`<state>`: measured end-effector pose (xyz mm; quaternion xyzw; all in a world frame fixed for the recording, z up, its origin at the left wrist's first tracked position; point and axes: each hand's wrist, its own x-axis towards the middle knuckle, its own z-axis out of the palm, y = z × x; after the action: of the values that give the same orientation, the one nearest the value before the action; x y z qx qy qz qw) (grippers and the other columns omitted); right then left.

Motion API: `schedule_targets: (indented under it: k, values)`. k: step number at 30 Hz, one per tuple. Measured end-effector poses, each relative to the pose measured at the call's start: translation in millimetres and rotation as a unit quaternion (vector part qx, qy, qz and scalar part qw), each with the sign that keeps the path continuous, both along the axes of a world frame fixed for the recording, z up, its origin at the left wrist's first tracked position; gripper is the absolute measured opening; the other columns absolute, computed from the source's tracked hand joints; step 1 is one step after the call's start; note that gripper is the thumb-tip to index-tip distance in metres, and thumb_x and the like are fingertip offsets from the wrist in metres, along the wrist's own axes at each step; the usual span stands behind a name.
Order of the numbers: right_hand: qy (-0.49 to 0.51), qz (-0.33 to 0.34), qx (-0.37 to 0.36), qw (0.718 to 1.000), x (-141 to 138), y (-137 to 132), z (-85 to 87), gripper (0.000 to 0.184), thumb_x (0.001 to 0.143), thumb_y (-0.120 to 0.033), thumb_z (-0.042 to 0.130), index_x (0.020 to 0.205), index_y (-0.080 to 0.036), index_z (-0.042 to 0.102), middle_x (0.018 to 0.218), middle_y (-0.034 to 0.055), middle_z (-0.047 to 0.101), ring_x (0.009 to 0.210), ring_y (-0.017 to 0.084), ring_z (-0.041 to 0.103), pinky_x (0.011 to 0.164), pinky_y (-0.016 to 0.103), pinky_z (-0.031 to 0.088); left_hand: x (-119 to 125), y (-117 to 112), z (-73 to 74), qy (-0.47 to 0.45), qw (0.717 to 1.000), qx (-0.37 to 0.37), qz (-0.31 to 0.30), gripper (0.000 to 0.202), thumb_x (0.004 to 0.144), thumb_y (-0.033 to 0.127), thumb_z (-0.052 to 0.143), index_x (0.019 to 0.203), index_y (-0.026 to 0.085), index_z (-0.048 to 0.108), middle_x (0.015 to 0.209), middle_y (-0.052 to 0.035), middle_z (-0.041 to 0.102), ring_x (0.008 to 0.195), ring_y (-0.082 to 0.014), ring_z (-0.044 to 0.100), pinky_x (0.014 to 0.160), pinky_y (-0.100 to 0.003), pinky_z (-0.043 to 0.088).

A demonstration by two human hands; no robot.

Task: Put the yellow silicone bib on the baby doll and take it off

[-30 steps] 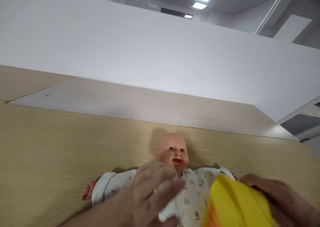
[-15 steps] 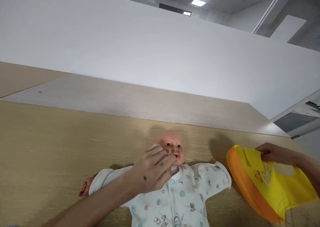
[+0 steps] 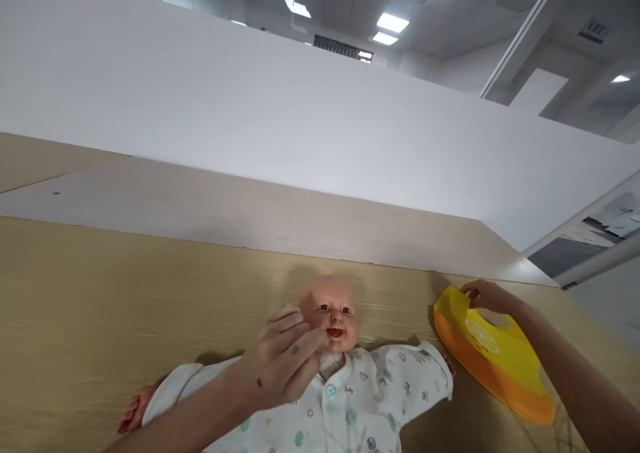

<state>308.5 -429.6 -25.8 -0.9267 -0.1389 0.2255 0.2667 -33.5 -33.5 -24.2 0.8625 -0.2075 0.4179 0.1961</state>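
A baby doll [image 3: 336, 320] in a white printed onesie lies on its back on the light wooden table [image 3: 100, 306]. My left hand [image 3: 280, 363] rests at the doll's neck and cheek, fingers curled and pinched around a bit of white cloth under the chin. My right hand [image 3: 483, 294] grips the top edge of a yellow and orange bib [image 3: 493, 363], which lies on the table to the right of the doll's arm.
A white partition wall [image 3: 300, 126] runs behind the table, with a paler wooden strip [image 3: 250, 203] along its foot. Ceiling lights show above. The table's right corner and a grey floor area are at the far right.
My right hand has carried the bib further right and down onto the table. My left hand has stayed at the doll's neck. The view has tilted a little.
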Motion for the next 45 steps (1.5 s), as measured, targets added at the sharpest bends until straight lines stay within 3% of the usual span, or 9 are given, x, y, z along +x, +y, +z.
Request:
schedule_targets:
  k: [4,9,14,19,26,30,34,41,45]
  values:
    - [0.012,-0.065,0.02,0.998,10,-47,-6.4,0.044,0.05,-0.013,0.071,0.095,-0.014,0.072,0.073,0.0059,0.063,0.059,0.016,0.055,0.058,0.029,0.04,-1,3,6.0,-0.034,0.999,0.009,0.004,0.031,0.072,-0.001,0.043,0.094,0.02,0.05,0.056,0.0021,0.055,0.048,-0.0134,0.045,0.052,-0.031,0.045]
    - [-0.093,-0.227,0.053,0.968,13,-89,-13.8,0.02,0.063,-0.014,0.063,0.081,-0.012,0.072,0.094,0.0149,0.066,0.07,0.018,0.057,0.061,0.03,0.04,1,4,7.2,-0.025,1.0,-0.008,0.002,0.028,0.072,-0.003,0.044,0.09,0.018,0.05,0.054,0.0019,0.056,0.049,-0.0129,0.044,0.053,-0.03,0.044]
    - [-0.215,-0.267,-0.116,0.932,7,-77,-22.2,0.023,0.07,-0.018,0.06,0.089,-0.012,0.072,0.103,0.0195,0.063,0.095,0.03,0.057,0.08,0.04,0.037,3,3,5.2,-0.014,1.0,-0.011,-0.014,0.027,0.074,-0.001,0.045,0.091,0.019,0.051,0.055,0.0023,0.057,0.048,-0.0128,0.045,0.054,-0.029,0.044]
    - [-0.335,-0.294,-0.218,0.868,-5,-55,-32.0,0.047,0.079,-0.021,0.048,0.122,-0.007,0.061,0.14,0.0223,0.038,0.133,0.04,0.025,0.098,0.051,0.023,4,5,3.9,-0.018,1.0,-0.005,-0.006,0.028,0.076,0.001,0.045,0.095,0.02,0.051,0.057,0.0037,0.057,0.05,-0.0121,0.047,0.058,-0.026,0.044]
    - [-0.428,-0.268,-0.184,0.843,-26,-60,-45.9,0.045,0.084,-0.022,0.044,0.121,0.001,0.058,0.124,0.0265,0.051,0.124,0.034,0.043,0.101,0.043,0.031,5,13,-1.9,-0.008,1.0,-0.005,-0.003,0.025,0.076,0.0,0.047,0.095,0.017,0.051,0.055,0.0043,0.051,0.052,-0.0112,0.041,0.056,-0.025,0.041]
    - [-0.499,-0.223,-0.091,0.833,-53,-51,-51.4,0.043,0.081,-0.023,0.047,0.116,-0.001,0.058,0.12,0.0254,0.055,0.118,0.033,0.049,0.1,0.042,0.035,5,19,-4.6,-0.006,1.0,-0.021,-0.009,0.025,0.077,0.001,0.049,0.096,0.017,0.051,0.058,0.003,0.053,0.053,-0.0114,0.043,0.056,-0.025,0.041]
    - [-0.411,-0.167,0.035,0.896,-105,-8,-52.5,0.03,0.086,-0.034,0.042,0.098,-0.015,0.061,0.096,0.012,0.065,0.075,0.022,0.061,0.07,0.037,0.048,-1,23,-7.9,0.034,0.998,-0.042,0.016,0.02,0.081,0.004,0.047,0.092,0.019,0.053,0.057,0.0044,0.053,0.05,-0.0098,0.046,0.054,-0.021,0.041]
    - [-0.28,0.113,0.123,0.945,-199,88,-34.3,0.021,0.087,-0.03,0.047,0.102,-0.023,0.06,0.103,0.0055,0.064,0.098,0.021,0.06,0.086,0.039,0.051,-20,53,-17.0,0.195,0.966,-0.128,0.109,0.01,0.086,0.024,0.047,0.084,0.019,0.056,0.056,0.0049,0.053,0.049,-0.0089,0.049,0.048,-0.018,0.041]
    - [-0.224,0.297,0.061,0.926,-217,117,-24.9,0.052,0.075,-0.026,0.054,0.126,-0.018,0.054,0.132,0.0104,0.051,0.126,0.027,0.045,0.105,0.047,0.041,-31,84,-13.6,0.424,0.892,-0.123,0.096,0.028,0.082,0.036,0.053,0.101,0.018,0.063,0.084,-0.0023,0.069,0.073,-0.0155,0.063,0.063,-0.023,0.052]
